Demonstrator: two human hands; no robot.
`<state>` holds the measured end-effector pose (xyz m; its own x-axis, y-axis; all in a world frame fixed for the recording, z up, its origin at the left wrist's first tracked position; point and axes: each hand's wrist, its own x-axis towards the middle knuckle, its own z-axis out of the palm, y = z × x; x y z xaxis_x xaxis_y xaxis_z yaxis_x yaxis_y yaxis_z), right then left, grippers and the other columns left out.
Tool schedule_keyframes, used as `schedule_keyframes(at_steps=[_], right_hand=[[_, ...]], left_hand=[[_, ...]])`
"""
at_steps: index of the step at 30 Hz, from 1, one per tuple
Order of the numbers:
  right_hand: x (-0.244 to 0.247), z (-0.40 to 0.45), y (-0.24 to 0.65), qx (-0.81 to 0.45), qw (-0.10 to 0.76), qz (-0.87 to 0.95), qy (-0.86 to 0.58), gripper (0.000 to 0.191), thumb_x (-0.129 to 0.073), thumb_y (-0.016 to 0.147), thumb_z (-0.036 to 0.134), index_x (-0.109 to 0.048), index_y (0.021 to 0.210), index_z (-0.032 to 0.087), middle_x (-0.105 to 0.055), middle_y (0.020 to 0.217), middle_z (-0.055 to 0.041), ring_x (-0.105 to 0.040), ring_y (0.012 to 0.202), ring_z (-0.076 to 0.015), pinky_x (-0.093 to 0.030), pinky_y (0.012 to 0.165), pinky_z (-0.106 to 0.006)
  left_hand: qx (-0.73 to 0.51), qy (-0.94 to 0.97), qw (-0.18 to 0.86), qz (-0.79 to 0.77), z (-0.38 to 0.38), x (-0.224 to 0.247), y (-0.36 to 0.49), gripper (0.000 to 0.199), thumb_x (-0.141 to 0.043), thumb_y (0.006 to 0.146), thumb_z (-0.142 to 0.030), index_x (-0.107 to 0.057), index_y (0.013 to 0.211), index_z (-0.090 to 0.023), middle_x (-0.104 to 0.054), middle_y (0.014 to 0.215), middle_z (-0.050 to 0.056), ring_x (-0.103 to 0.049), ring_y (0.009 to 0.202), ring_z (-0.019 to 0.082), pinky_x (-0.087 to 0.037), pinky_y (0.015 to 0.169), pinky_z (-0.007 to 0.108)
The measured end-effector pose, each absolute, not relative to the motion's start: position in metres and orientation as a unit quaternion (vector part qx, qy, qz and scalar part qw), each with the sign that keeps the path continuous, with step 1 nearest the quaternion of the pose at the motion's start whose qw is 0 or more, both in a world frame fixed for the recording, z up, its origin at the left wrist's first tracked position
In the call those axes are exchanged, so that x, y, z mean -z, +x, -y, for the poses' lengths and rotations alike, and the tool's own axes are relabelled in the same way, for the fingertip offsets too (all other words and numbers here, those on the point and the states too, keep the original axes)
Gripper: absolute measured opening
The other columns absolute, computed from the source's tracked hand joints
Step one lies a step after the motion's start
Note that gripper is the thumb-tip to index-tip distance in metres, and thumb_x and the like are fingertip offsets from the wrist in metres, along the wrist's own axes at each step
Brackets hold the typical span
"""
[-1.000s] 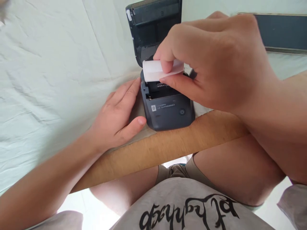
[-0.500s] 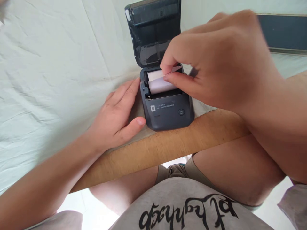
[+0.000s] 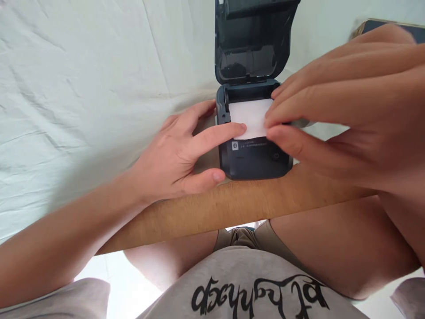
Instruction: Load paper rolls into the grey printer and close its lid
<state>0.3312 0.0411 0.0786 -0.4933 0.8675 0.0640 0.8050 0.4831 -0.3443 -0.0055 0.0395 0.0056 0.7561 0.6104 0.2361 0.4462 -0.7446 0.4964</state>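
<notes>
A small dark label printer point(image 3: 257, 166) stands near the table edge, its lid point(image 3: 254, 44) raised. White label paper point(image 3: 250, 116) lies across the opening and reaches forward to the front rim of the compartment. My left hand point(image 3: 179, 153) is spread along the printer's left side. Its index fingertip rests on the paper, while the thumb touches the front left corner. From the right, my right hand point(image 3: 335, 102) pinches the paper's right edge between thumb and fingers. That hand hides the printer's right side. The roll beneath the paper is mostly covered.
A pale cloth point(image 3: 83, 79) with creases covers the table. Bare wood point(image 3: 199, 212) shows along the near edge, close above my lap. At the upper right lies a dark flat object point(image 3: 370, 25) with a light rim, partly behind my right hand.
The paper's end has been drawn forward over the front rim. My left index finger has come onto the paper. The printer appears farther right in view.
</notes>
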Motion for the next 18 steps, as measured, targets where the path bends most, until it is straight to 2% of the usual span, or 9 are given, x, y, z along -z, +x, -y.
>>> schedule_keyframes(at_steps=[3,6,10,13,15,18], right_hand=[[-0.077,-0.048,0.337,-0.062,0.14,0.854,-0.496,0.06,-0.033,0.119,0.072,-0.079,0.124,0.035,-0.084,0.133,-0.0071,-0.081,0.141,-0.0336,-0.06,0.132,-0.066],[-0.073,-0.057,0.344,-0.052,0.174,0.836,-0.517,0.066,-0.037,0.115,0.075,-0.08,0.142,0.033,-0.08,0.147,-0.0108,-0.073,0.16,-0.0411,-0.054,0.137,-0.068],[-0.069,-0.063,0.347,-0.049,0.206,0.826,-0.522,0.064,-0.045,0.115,0.065,-0.074,0.165,0.037,-0.078,0.168,-0.005,-0.064,0.176,-0.0395,-0.053,0.136,-0.067],[-0.071,-0.063,0.341,-0.07,0.192,0.822,-0.532,0.075,-0.046,0.116,0.059,-0.06,0.185,0.035,-0.068,0.189,-0.0012,-0.058,0.185,-0.0383,-0.053,0.14,-0.066],[-0.073,-0.063,0.337,-0.078,0.183,0.827,-0.526,0.077,-0.046,0.116,0.055,-0.054,0.19,0.035,-0.063,0.195,-0.0016,-0.058,0.186,-0.0364,-0.054,0.143,-0.064],[-0.072,-0.063,0.338,-0.087,0.18,0.828,-0.523,0.078,-0.053,0.118,0.058,-0.051,0.194,0.037,-0.059,0.199,-0.0043,-0.059,0.186,-0.0358,-0.056,0.144,-0.062]], left_hand=[[-0.208,0.906,0.224,-0.293,-0.04,-0.005,-0.006,0.077,-0.055,0.123,-0.092,-0.066,0.189,-0.053,-0.061,0.2,0.009,-0.072,0.175,0.048,-0.061,0.146,0.075],[-0.197,0.904,0.225,-0.306,-0.038,-0.006,-0.001,0.085,-0.051,0.119,-0.103,-0.076,0.178,-0.047,-0.061,0.201,0.01,-0.069,0.177,0.049,-0.06,0.145,0.077],[-0.186,0.902,0.212,-0.328,-0.034,-0.002,0.006,0.092,-0.043,0.117,-0.107,-0.083,0.165,-0.04,-0.056,0.205,0.012,-0.06,0.185,0.051,-0.054,0.149,0.081],[-0.215,0.913,0.182,-0.295,-0.033,0.004,0.005,0.086,-0.055,0.115,-0.107,-0.085,0.161,-0.04,-0.052,0.206,0.016,-0.06,0.185,0.056,-0.059,0.141,0.086],[-0.233,0.918,0.172,-0.271,-0.033,0.006,0.002,0.083,-0.067,0.111,-0.106,-0.086,0.159,-0.041,-0.051,0.207,0.016,-0.062,0.182,0.06,-0.063,0.136,0.089],[-0.227,0.916,0.187,-0.274,-0.034,0.007,0.001,0.081,-0.072,0.107,-0.107,-0.087,0.152,-0.041,-0.051,0.206,0.011,-0.06,0.183,0.06,-0.06,0.14,0.092]])
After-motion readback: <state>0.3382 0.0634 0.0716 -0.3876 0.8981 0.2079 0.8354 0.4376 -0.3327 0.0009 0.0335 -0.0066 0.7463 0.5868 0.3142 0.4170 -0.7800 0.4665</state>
